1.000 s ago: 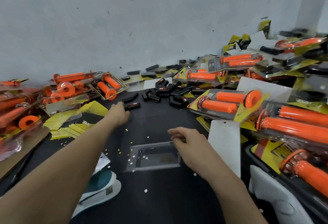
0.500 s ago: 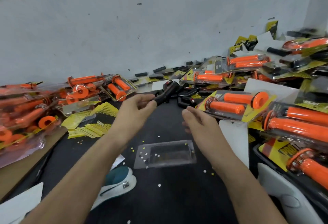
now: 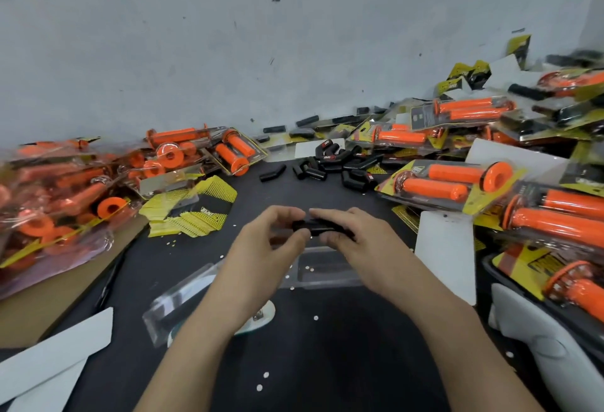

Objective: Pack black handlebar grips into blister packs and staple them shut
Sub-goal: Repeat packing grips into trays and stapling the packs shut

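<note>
Left grip [image 3: 261, 243] and right grip [image 3: 358, 241] pinch opposite ends of one short black handlebar tube [image 3: 314, 227].

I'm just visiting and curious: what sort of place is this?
Probably a small packing workshop: packed orange grips are piled at both sides, loose black grips lie in a heap, and the left hand and right hand hold one grip by a clear tray.

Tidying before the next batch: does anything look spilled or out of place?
Yes: small white dots lie scattered across the black table, some on the clear blister tray; they look like loose punch waste.
</note>
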